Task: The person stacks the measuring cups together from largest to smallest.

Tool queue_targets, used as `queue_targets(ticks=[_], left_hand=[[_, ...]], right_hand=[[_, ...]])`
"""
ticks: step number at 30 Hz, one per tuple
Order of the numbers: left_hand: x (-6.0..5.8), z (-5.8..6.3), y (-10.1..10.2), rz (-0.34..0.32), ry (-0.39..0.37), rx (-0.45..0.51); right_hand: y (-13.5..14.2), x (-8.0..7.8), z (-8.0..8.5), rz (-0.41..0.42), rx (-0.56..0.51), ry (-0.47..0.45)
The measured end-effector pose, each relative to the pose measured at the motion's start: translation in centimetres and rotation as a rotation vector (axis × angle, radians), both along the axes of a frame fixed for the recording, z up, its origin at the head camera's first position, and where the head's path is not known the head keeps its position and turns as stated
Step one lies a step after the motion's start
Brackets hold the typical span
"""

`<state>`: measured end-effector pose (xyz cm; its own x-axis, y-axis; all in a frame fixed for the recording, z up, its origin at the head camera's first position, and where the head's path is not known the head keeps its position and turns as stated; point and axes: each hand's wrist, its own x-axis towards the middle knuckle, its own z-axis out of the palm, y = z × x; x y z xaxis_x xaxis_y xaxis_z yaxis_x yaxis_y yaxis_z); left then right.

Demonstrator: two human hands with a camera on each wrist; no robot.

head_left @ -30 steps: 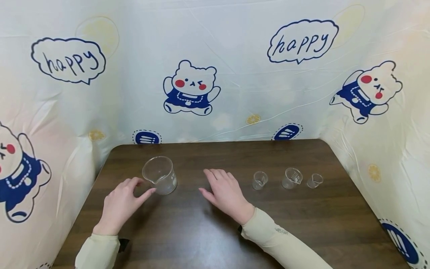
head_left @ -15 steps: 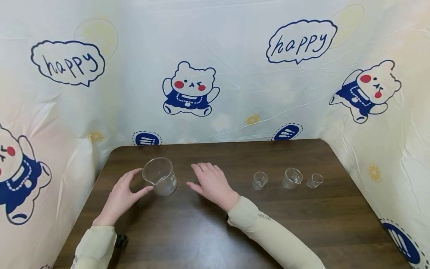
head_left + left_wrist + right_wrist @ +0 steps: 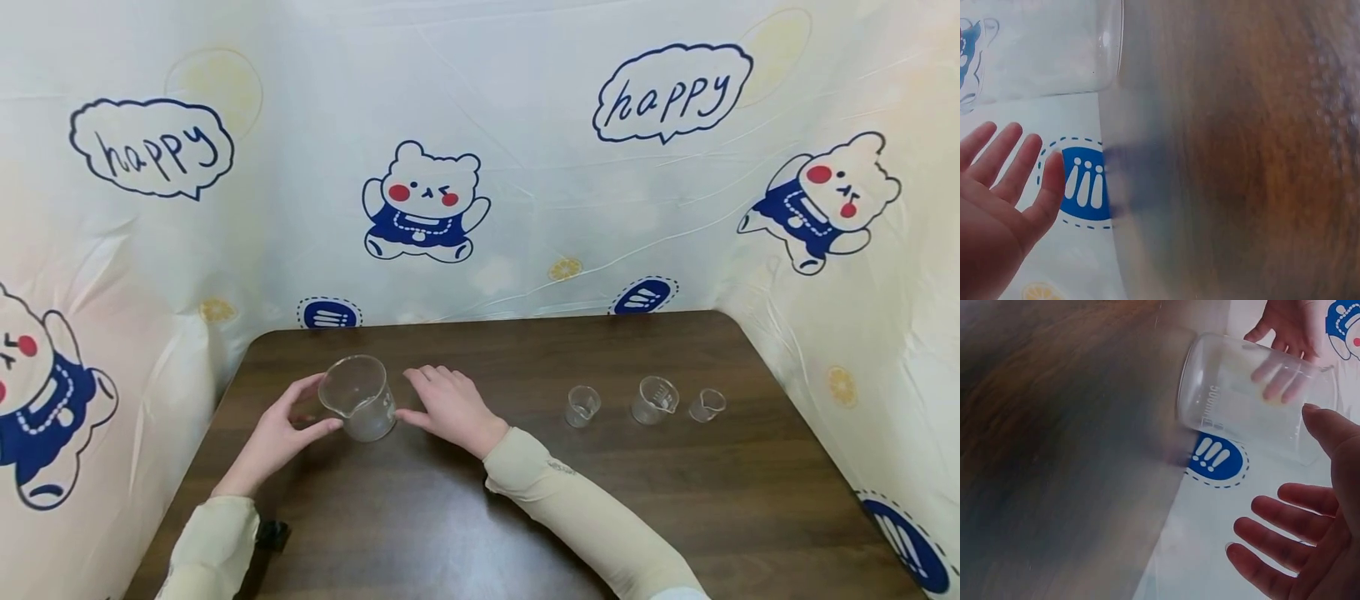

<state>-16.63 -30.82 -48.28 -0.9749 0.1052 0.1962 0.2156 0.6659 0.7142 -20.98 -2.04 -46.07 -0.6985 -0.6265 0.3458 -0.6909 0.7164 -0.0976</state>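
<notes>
A large clear glass beaker (image 3: 369,412) stands upright on the left part of the dark wooden table (image 3: 465,542). My left hand (image 3: 273,433) is at its left side, thumb and fingers spread, the thumb tip right at the glass. From the right comes my right hand (image 3: 453,408), its thumb tip close to the beaker's wall and its fingers spread. In the right wrist view, white volume markings show on the beaker (image 3: 1235,400), and the fingers of the right hand (image 3: 1310,531) are parted with nothing between them. The left wrist view shows the left hand (image 3: 1004,200) with relaxed fingers.
Toward the right of the table stand three smaller glass beakers: a small one (image 3: 582,408), a medium one (image 3: 654,402) and the smallest (image 3: 707,406). A printed cloth (image 3: 525,208) with bears hangs behind the table and along both sides.
My right hand has moved left across the table to the large beaker's right side. My left hand has opened slightly wider beside it. The beakers stay in place.
</notes>
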Motion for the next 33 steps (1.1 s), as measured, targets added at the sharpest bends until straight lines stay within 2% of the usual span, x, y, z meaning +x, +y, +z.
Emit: queue_targets(ticks=[7, 10, 23, 33], left_hand=[[0.6, 1.9, 1.7, -0.062, -0.024, 0.035], [0.6, 2.4, 2.0, -0.076, -0.034, 0.056], [0.3, 2.1, 1.9, -0.137, 0.001, 0.171], [0.2, 2.4, 2.3, -0.128, 0.017, 0.167]], right_hand=[[-1.3, -0.4, -0.2, 0.028, -0.006, -0.085], [-1.7, -0.3, -0.2, 0.059, -0.03, -0.108], [-2.8, -0.4, -0.5, 0.124, -0.118, -0.194], [-3.0, -0.6, -0.5, 0.069, -0.158, -0.268]])
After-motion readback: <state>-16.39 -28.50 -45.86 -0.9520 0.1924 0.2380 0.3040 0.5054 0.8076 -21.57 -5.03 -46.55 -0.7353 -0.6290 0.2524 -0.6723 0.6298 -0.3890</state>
